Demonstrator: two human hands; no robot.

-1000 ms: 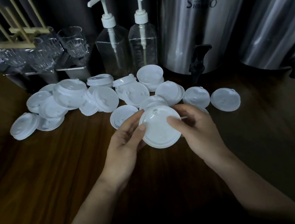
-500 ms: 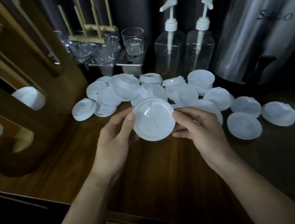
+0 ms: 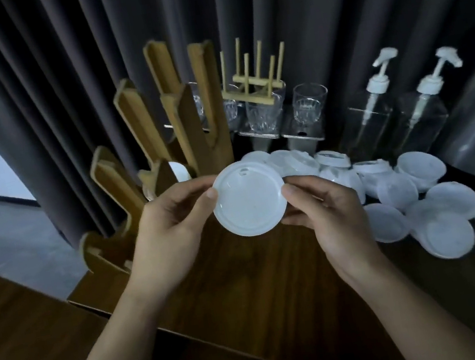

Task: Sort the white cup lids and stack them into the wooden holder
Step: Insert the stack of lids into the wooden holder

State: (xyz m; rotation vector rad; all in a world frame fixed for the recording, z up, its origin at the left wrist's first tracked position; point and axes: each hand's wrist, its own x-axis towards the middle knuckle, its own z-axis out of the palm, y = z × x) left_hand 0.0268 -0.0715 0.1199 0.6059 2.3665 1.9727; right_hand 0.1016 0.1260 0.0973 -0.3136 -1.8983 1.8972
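Both hands pinch one white lid (image 3: 248,198) by its rim — left hand (image 3: 172,231), right hand (image 3: 327,215) — in front of the wooden holder (image 3: 162,148). It looks light, thin and flexible (perhaps several nested), so edge grips suit it.

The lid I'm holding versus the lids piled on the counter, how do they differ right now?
The held lid is up off the counter, pinched at its rim by the left hand and right hand; the piled lids lie loose on it. The held lid faces the camera alone, its sip hole at the top; the piled lids overlap at mixed tilts. Both are round, white plastic.
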